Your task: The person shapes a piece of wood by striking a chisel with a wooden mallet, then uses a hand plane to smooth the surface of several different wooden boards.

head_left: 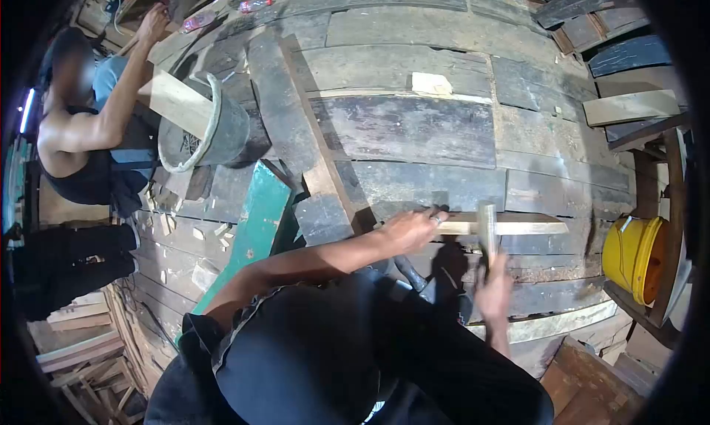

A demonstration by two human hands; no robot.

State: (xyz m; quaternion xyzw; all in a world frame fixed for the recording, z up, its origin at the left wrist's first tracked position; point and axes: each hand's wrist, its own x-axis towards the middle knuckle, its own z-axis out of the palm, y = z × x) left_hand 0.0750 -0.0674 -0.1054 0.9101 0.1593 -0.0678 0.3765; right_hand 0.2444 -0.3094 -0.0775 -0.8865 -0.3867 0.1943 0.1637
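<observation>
My left hand (413, 231) is closed round the left end of a narrow wooden plank (532, 224), a ring on one finger. The plank lies level in front of me, its pale edge towards me. My right hand (494, 292), smeared by motion, grips the lower end of a pale, bar-shaped tool (487, 229). That tool stands upright and overlaps the plank near its middle in this view; I cannot tell its exact kind. Dark shadows fall on the floorboards (421, 181) below and around both hands.
To the left stands a green wooden beam (255, 225); a long board (310, 136) lies beyond it. Another person (81, 129) sits by a grey bucket (237, 129) with a board across it. A yellow bucket (625, 255) stands right. Wood scraps (168, 224) litter the floor.
</observation>
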